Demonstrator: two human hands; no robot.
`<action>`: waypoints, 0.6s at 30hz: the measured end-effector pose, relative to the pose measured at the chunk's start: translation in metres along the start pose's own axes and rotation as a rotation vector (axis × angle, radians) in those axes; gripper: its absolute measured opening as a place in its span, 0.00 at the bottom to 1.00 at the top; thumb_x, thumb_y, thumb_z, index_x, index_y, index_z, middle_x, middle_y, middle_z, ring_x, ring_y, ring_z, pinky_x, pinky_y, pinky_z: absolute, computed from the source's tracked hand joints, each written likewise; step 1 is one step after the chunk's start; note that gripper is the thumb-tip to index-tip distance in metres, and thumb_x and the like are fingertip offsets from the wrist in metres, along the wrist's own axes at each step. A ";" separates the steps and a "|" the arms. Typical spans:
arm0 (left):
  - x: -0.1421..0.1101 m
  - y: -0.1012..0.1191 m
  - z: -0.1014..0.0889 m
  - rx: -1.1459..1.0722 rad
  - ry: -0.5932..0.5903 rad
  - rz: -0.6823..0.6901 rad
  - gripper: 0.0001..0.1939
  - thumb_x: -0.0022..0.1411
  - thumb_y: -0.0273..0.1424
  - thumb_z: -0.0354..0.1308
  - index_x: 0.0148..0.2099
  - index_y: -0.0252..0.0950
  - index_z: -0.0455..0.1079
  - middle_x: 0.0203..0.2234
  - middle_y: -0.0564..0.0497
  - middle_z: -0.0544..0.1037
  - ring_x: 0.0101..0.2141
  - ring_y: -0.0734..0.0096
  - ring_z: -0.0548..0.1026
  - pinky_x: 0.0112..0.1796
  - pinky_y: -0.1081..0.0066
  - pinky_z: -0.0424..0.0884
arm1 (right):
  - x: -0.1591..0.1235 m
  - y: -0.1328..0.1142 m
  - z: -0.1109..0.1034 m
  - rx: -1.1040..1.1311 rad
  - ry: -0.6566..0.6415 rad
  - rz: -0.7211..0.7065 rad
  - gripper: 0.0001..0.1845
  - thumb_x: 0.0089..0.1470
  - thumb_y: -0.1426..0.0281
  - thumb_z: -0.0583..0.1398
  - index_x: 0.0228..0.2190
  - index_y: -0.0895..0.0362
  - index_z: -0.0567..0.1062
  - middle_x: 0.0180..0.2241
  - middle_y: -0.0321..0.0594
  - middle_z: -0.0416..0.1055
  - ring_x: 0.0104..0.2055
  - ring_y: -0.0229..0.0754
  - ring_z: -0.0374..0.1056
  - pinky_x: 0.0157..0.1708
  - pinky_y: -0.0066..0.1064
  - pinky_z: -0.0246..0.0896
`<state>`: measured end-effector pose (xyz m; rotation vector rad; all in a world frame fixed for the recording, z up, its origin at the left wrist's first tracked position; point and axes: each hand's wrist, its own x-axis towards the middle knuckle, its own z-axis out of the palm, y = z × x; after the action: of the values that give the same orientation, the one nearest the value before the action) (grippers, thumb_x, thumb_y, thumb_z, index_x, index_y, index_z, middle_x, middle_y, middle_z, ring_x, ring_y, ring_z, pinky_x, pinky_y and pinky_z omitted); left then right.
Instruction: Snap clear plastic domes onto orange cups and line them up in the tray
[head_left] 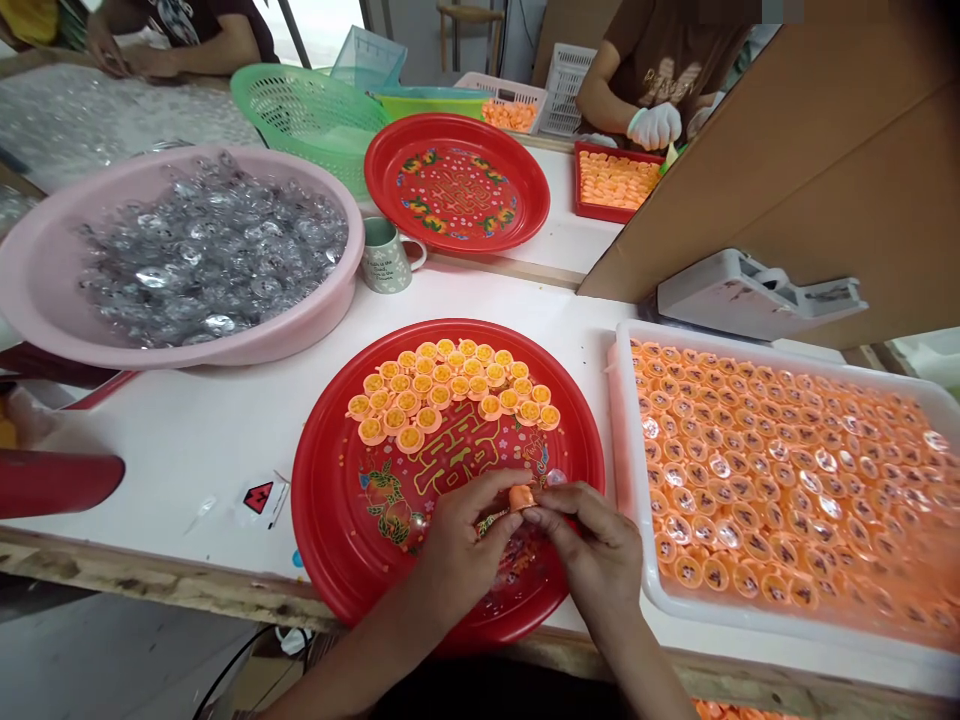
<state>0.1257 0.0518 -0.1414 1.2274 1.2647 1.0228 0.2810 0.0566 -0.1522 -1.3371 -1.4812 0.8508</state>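
Note:
Over the front part of a red round tray (322, 500), my left hand (476, 525) pinches a small orange plastic piece (520, 497) between thumb and fingers. My right hand (592, 530) closes on the same piece from the other side, its fingertips meeting it. A small clear disc (556, 478) shows just beyond the right fingers. Several small round orange pieces with yellow centres (439, 375) lie in an arc over the tray's far half. To the right, a white tray (645, 500) is filled with rows of orange cups (750, 470) with dark printed faces.
At the left stands a pink basin (45, 290) of clear domed pieces (217, 250). Behind are a mug (388, 255), an empty red tray (382, 180) and a green basket (300, 110). A tape dispenser (750, 295) sits by a cardboard panel (750, 170). A gloved co-worker's hand (655, 126) is beyond.

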 end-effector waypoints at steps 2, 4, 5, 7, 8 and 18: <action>0.002 0.002 -0.001 -0.017 0.015 0.019 0.14 0.58 0.25 0.60 0.46 0.43 0.75 0.43 0.51 0.79 0.46 0.65 0.75 0.48 0.70 0.70 | 0.000 -0.001 0.001 0.025 0.005 0.007 0.05 0.49 0.75 0.66 0.28 0.52 0.81 0.28 0.38 0.77 0.31 0.41 0.73 0.31 0.30 0.70; 0.002 0.002 -0.001 -0.018 0.037 0.033 0.13 0.57 0.23 0.60 0.44 0.42 0.76 0.40 0.51 0.80 0.44 0.66 0.76 0.47 0.71 0.70 | -0.001 -0.004 0.002 0.030 0.013 -0.007 0.06 0.50 0.75 0.66 0.28 0.52 0.81 0.29 0.38 0.78 0.31 0.41 0.73 0.32 0.30 0.70; 0.001 0.001 0.000 -0.029 0.050 0.029 0.13 0.57 0.22 0.60 0.44 0.41 0.75 0.39 0.52 0.80 0.42 0.66 0.76 0.46 0.71 0.71 | -0.003 -0.005 0.003 0.029 0.019 -0.014 0.06 0.50 0.76 0.65 0.28 0.52 0.81 0.29 0.38 0.78 0.31 0.41 0.73 0.32 0.30 0.70; -0.002 -0.002 0.001 -0.063 0.081 0.022 0.13 0.58 0.22 0.58 0.44 0.41 0.75 0.38 0.51 0.79 0.41 0.67 0.77 0.44 0.71 0.73 | -0.005 -0.006 0.005 0.037 0.027 -0.020 0.06 0.51 0.76 0.65 0.29 0.52 0.81 0.30 0.39 0.78 0.32 0.41 0.74 0.32 0.31 0.70; -0.003 -0.004 0.002 -0.083 0.094 0.036 0.13 0.58 0.22 0.58 0.44 0.40 0.74 0.38 0.51 0.79 0.40 0.67 0.77 0.43 0.71 0.74 | -0.007 -0.007 0.006 0.050 0.029 -0.019 0.06 0.51 0.76 0.65 0.29 0.52 0.81 0.30 0.39 0.78 0.32 0.41 0.74 0.32 0.30 0.70; -0.005 -0.013 0.005 -0.076 0.112 0.115 0.14 0.58 0.20 0.56 0.44 0.40 0.73 0.38 0.52 0.77 0.40 0.71 0.76 0.42 0.74 0.73 | -0.011 0.000 0.012 0.039 -0.030 0.088 0.12 0.55 0.71 0.62 0.43 0.53 0.74 0.36 0.38 0.74 0.35 0.40 0.71 0.34 0.31 0.69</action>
<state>0.1287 0.0450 -0.1541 1.2097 1.2403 1.2275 0.2691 0.0473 -0.1577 -1.3739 -1.4299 0.9552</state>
